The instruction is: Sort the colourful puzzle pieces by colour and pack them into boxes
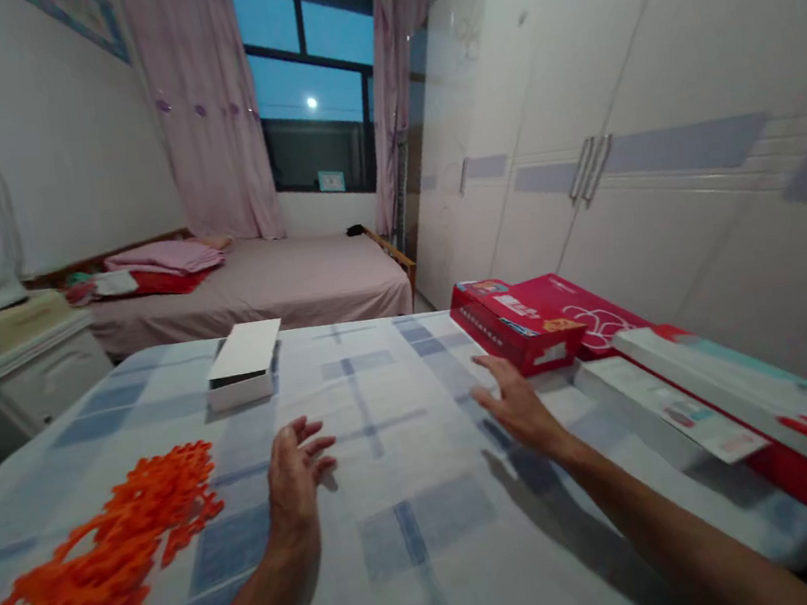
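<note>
Left hand [294, 476] spread, fingers loose, empty, low over the checked tablecloth [421, 522]. Right hand [516, 405] flat and unclenched too, grasping nothing, just beside the near corner of the red box [517, 324] (touching or not, cannot tell). Left: orange plastic pieces [92, 577]. Far: white box [246, 362]. Right: stacked flat boxes [721, 397].

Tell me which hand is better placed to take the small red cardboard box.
Right. The right hand hovers open just short of the small red cardboard box on the checked tablecloth. The left hand, also open and empty, is farther away, nearer the orange plastic lattice pieces.
</note>
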